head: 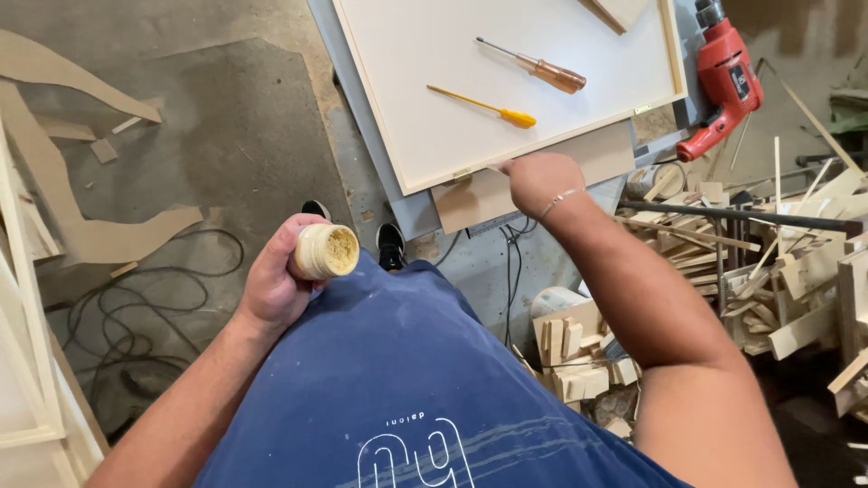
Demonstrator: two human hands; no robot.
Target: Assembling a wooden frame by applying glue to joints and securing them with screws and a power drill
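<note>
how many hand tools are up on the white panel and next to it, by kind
screwdrivers: 2, one yellow-handled and one amber-handled, both on the white panel
drill: 1, red, beside the panel
total: 3

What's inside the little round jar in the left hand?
The open jar in the left hand holds a crumbly yellowish paste, filled near the rim. How deep it goes is hidden by the jar's wall and the fingers.

small round cream plastic jar (326, 251), lid off, tipped on its side with its mouth facing up, yellowish grainy paste filling it; white framed wooden panel (506, 81) lying flat.
</note>
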